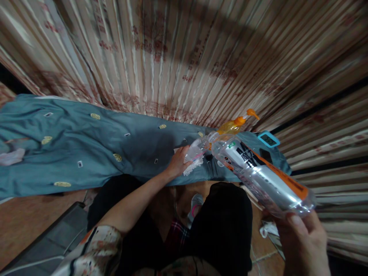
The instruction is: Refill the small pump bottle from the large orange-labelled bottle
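Note:
My right hand (304,239) grips the base end of a large clear plastic bottle (267,178) with a silver and orange label. The bottle is tilted, its neck pointing left and away from me. Closed around a smaller clear plastic bottle (197,148) is my left hand (178,163). The necks of the two bottles overlap in view; whether they touch, I cannot tell. Under the small bottle lies a white lacy cloth or tissue (193,167). Just behind the necks is a yellow bottle with an orange pump top (230,126).
A teal cloth with a pineapple pattern (140,143) covers the long surface before me. A blue-framed digital display (268,139) and a dark phone-like object (266,155) are at its right end. Pleated curtains (172,69) hang behind. A grey case-like object (54,234) is lower left.

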Demonstrator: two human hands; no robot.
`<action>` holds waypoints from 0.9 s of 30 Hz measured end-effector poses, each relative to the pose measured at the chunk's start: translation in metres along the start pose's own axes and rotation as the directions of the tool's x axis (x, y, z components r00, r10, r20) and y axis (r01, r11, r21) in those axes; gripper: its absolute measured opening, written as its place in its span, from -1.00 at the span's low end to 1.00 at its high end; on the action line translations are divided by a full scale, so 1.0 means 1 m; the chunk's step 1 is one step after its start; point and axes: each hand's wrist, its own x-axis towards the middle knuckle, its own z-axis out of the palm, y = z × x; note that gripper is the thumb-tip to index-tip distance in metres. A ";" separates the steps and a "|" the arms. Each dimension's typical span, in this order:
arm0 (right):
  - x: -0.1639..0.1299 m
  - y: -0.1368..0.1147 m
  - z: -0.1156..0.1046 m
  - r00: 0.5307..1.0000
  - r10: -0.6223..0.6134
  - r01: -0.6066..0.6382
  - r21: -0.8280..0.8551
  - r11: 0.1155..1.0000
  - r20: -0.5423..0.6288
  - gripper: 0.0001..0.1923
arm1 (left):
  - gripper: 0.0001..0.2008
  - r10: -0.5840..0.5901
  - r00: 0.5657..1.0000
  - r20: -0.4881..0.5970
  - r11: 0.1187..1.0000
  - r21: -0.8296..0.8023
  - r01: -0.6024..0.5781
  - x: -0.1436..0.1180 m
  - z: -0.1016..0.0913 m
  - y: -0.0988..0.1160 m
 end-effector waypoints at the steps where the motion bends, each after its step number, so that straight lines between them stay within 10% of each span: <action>1: -0.001 -0.001 0.001 1.000 0.001 -0.001 0.000 1.000 -0.001 -0.32 | -0.35 0.001 1.000 0.000 1.000 -0.003 -0.001 0.000 0.000 0.000; 27: 0.002 0.002 0.001 0.999 -0.040 0.041 0.025 0.999 -0.032 -0.25 | -0.34 0.025 1.000 -0.010 1.000 0.004 -0.025 -0.001 0.002 -0.003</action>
